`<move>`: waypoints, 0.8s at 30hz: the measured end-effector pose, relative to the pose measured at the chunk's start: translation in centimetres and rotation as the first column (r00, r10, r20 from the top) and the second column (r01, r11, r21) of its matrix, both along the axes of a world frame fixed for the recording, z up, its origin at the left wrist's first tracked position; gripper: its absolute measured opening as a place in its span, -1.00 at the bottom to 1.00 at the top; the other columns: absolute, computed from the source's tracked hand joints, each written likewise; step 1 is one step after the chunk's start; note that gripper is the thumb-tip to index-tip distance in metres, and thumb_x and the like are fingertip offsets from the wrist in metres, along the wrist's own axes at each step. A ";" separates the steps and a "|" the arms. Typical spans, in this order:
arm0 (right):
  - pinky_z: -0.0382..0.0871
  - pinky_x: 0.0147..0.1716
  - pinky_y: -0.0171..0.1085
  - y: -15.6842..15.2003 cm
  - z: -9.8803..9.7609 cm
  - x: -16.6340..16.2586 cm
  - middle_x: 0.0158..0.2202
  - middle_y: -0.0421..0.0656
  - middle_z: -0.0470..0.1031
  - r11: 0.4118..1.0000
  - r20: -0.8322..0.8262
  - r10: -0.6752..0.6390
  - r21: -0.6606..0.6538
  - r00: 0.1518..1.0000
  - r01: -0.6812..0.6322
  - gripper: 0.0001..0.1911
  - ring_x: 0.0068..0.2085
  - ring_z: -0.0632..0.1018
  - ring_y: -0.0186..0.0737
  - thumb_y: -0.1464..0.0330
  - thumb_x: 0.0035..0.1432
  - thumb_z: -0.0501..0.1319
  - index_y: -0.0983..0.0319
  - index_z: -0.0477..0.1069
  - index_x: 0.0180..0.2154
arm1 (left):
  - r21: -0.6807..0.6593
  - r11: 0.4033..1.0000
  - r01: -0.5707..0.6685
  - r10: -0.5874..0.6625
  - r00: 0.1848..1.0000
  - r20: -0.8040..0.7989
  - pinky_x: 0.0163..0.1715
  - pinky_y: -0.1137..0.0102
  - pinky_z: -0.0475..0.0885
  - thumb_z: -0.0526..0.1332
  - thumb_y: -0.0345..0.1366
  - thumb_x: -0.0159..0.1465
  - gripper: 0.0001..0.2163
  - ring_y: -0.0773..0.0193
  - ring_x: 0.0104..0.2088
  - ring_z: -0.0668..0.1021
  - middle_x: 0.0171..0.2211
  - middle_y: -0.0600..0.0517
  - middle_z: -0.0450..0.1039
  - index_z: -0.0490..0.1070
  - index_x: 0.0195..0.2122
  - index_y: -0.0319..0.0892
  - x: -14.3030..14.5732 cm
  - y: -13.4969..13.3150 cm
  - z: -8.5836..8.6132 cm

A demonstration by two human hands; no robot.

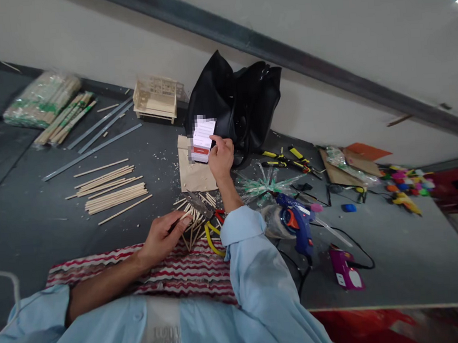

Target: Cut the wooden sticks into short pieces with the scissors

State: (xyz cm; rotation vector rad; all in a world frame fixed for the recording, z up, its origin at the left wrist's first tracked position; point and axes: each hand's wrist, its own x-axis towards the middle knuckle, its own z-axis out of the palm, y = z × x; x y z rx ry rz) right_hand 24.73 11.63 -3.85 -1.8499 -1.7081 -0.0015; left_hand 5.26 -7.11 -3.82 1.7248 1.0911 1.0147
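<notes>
My left hand (166, 237) is closed, thumb against fingers, on a thin wooden stick (184, 215) above a pile of short cut sticks (195, 223). My right hand (222, 155) reaches forward with its index finger stretched out at the lit screen of a phone (204, 136); it grips nothing. The phone leans against a black bag (224, 98), on a piece of brown cardboard (194, 176). Beside the cut sticks lie pliers (200, 204) with red and a yellow handle, partly hidden by my right sleeve.
Long wooden sticks (115, 197), metal strips (94, 149), packed stick bundles (43, 101) and a small wooden stick model (157, 100) lie left. To the right are a blue glue gun (301, 221), yellow-black pliers (287, 159), a purple box (346, 270) and cables. A striped cloth (174, 280) lies near me.
</notes>
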 end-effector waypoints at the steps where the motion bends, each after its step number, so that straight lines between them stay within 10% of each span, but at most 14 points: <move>1: 0.27 -0.01 -0.20 0.0 0.1 0.0 -0.19 -0.10 0.33 1.000 0.000 -0.001 -0.003 1.000 0.001 -0.48 -0.12 0.40 -0.19 0.62 0.12 -0.03 0.14 0.48 -0.01 | 0.001 1.000 -0.002 0.002 1.000 0.002 -0.36 0.56 0.39 0.07 -0.21 0.39 -0.73 0.39 -0.38 0.56 -0.37 0.03 0.57 0.51 -0.27 -0.23 0.0 0.0 0.0; 24: 0.25 -0.07 -0.17 -1.3 1.0 -0.5 -0.17 -0.05 0.29 0.996 0.120 0.014 -0.085 0.993 -0.004 -0.42 -0.14 0.32 -0.14 0.57 0.16 -0.02 0.10 0.40 0.14 | -0.048 0.999 0.002 -0.002 1.000 0.004 -0.33 0.53 0.41 0.05 -0.14 0.39 -0.69 0.36 -0.34 0.56 -0.35 0.01 0.58 0.52 -0.25 -0.21 0.1 -0.1 0.2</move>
